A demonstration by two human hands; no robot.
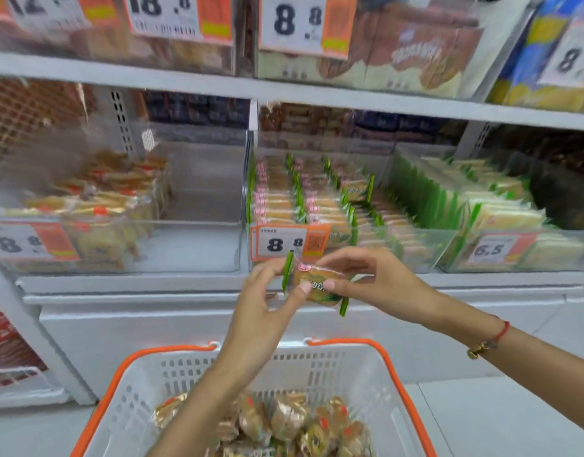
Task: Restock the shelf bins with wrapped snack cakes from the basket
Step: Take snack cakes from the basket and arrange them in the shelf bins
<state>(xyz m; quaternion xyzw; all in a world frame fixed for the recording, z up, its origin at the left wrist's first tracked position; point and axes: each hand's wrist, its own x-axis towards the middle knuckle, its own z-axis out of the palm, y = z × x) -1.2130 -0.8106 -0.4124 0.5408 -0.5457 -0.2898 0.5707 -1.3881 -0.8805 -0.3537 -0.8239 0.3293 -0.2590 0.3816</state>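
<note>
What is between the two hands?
One wrapped snack cake, pinched by the left hand and the right hand, in the head view.

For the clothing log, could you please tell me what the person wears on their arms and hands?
Both forearms are bare, with no sleeves or gloves. The right wrist carries a thin red string bracelet and a gold-coloured beaded bracelet. The left hand shows no jewellery.
</note>
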